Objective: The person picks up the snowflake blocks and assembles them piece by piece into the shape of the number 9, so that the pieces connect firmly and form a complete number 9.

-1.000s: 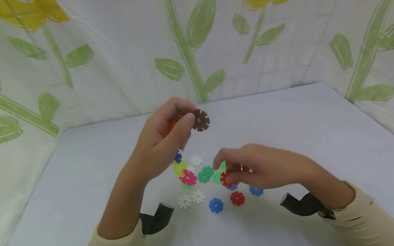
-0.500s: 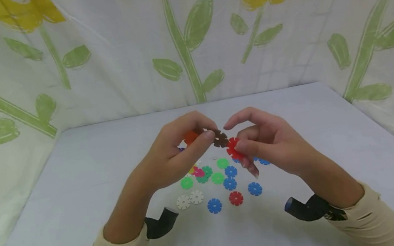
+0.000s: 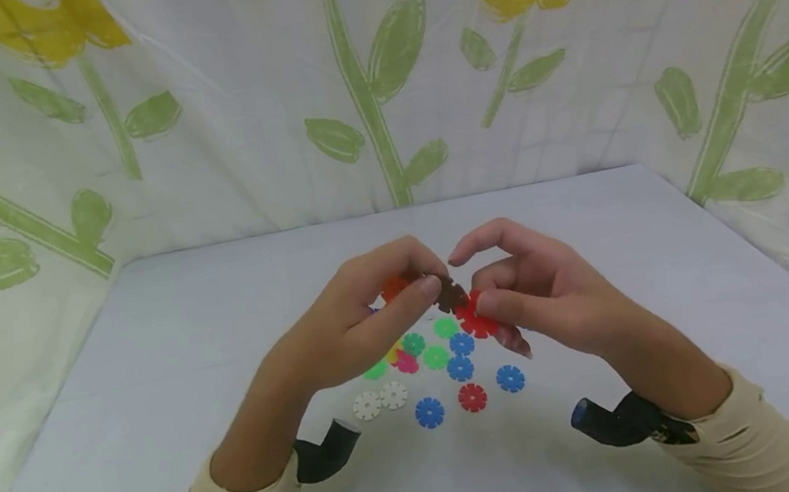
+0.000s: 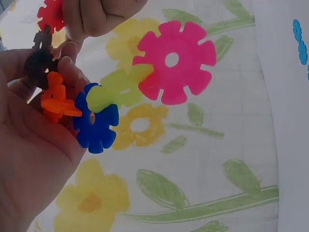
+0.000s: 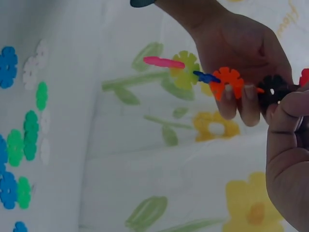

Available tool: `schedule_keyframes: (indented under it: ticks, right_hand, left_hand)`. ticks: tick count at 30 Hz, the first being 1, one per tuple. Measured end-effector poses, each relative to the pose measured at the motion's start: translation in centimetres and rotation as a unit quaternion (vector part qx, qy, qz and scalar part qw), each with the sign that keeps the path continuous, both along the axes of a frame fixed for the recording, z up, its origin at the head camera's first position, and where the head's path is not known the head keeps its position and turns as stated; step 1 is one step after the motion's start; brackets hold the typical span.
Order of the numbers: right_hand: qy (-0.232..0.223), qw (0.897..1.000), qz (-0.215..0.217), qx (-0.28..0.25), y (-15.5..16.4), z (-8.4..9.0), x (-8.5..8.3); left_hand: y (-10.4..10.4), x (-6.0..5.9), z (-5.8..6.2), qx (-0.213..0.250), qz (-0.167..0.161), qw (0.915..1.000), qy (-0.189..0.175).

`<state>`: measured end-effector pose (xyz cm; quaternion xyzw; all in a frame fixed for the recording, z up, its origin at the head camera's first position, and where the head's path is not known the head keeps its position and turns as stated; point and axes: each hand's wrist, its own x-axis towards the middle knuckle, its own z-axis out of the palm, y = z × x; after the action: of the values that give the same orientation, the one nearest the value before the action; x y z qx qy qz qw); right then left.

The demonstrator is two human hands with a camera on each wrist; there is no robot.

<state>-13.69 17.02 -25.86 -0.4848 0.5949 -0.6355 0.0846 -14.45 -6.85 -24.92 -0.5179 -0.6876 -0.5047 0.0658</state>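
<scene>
While a blue disc (image 3: 429, 413) lies on the surface (image 3: 186, 326), short of its far edge, the right hand (image 3: 548, 292) pinches a red disc (image 3: 475, 317) aloft. The left hand (image 3: 340, 321) pinches a chain (image 4: 96, 130) by its brown disc (image 3: 451, 295), apparently to steady that end.

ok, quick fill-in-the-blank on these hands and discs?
The right hand pinches a ____ notched disc.
The blue disc joins the yellow disc to the ____ disc.
Beyond the yellow disc, the end disc is ____.
On the table, the loose red disc lies between two ____ discs.

Missing: red; orange; pink; blue.
</scene>
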Motion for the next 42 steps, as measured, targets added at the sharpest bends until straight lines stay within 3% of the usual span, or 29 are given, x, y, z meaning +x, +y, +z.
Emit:
schedule_keyframes:
  ticks: [10, 20, 26, 30, 36, 42]
  right_hand:
    - [-0.029, 0.998, -0.063, -0.002, -0.2, 0.2, 0.7]
    - [-0.028, 0.997, -0.077, 0.007, -0.2, 0.4, 0.9]
    - [-0.012, 0.996, -0.086, -0.016, -0.2, 0.4, 0.8]
    - [-0.012, 0.993, -0.113, -0.025, -0.4, 0.3, 0.6]
    - [-0.023, 0.990, -0.137, -0.012, -0.6, -0.2, 0.3]
    - [-0.009, 0.989, -0.143, 0.034, -0.5, -0.9, -0.6]
  left_hand:
    - [0.4, 0.6, 0.1, 0.000, 0.046, 0.9978, 0.048]
    - [0.6, 0.7, 0.0, -0.019, 0.036, 0.9975, 0.059]
    - [0.6, 0.7, 0.3, -0.017, 0.037, 0.9963, 0.076]
    - [0.1, 0.5, 0.6, -0.037, 0.047, 0.9957, 0.070]
    - [0.0, 0.1, 0.3, -0.076, 0.052, 0.9954, 0.027]
    - [-0.2, -0.2, 0.2, -0.075, 0.071, 0.9932, 0.053]
